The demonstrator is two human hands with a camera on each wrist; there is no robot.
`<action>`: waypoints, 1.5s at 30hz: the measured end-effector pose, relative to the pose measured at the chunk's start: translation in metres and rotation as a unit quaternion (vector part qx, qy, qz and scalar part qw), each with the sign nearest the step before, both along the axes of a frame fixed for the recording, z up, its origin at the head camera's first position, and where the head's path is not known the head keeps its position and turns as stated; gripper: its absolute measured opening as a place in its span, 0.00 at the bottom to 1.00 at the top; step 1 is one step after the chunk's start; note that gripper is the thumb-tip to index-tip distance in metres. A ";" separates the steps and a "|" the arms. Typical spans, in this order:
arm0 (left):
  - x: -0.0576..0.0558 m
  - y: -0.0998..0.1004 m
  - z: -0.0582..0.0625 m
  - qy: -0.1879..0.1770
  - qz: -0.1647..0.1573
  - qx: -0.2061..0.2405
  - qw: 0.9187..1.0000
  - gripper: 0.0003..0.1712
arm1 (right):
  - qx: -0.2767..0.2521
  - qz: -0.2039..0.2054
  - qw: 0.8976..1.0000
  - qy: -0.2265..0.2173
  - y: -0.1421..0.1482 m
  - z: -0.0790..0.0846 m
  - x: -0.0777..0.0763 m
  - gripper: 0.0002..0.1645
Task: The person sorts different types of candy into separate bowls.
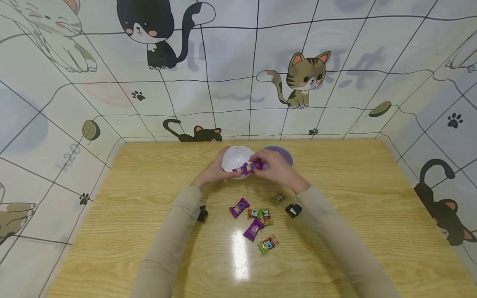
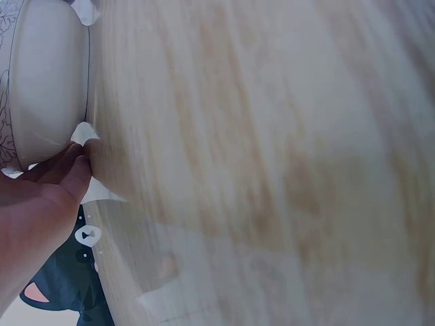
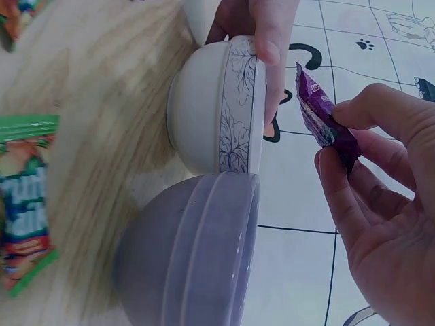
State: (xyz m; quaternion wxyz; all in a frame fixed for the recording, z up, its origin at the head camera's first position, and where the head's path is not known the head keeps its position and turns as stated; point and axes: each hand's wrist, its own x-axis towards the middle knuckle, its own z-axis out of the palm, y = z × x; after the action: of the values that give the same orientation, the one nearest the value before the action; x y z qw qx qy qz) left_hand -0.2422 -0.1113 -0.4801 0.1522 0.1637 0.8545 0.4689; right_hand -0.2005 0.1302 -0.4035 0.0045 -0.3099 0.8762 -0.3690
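My left hand [image 1: 212, 170] grips the white bowl [image 1: 237, 154] at its left side, thumb at the near rim. The right wrist view shows floral line drawing round the outside of this bowl [image 3: 238, 112]. Between thumb and fingers, my right hand [image 1: 277, 167] pinches a purple wrapped candy [image 3: 326, 122], held above the rims. From the head it overlaps the white bowl's near right edge; whether a second purple wrapper lies alongside I cannot tell. A lilac bowl [image 1: 285, 153] stands right beside the white one, partly hidden behind my right hand.
Nearer me on the wooden table [image 1: 149, 198] lie two purple candies [image 1: 239, 207] [image 1: 254, 229] and several green-and-orange ones [image 1: 268, 244]. A black wrist device [image 1: 293, 210] hangs by my right sleeve. Behind the table rises a cat-patterned wall covering [image 1: 231, 95].
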 end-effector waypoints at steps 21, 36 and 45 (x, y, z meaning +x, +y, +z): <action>0.001 0.001 0.000 0.005 -0.009 0.003 1.000 0.63 | 0.029 0.001 0.997 -0.077 -0.033 0.005 -0.032 0.18; 0.001 0.000 0.003 0.007 -0.004 -0.008 1.000 0.63 | 0.044 -0.020 0.996 -0.078 -0.024 -0.007 -0.036 0.17; 0.003 0.001 0.004 0.006 -0.004 -0.002 1.000 0.63 | 0.036 -0.009 0.998 -0.054 -0.018 -0.007 -0.030 0.12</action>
State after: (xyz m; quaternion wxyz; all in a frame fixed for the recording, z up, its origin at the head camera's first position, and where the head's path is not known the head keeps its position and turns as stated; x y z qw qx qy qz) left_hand -0.2394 -0.1108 -0.4763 0.1492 0.1691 0.8557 0.4658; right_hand -0.2308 0.1124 -0.4105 0.0593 -0.2810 0.8902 -0.3536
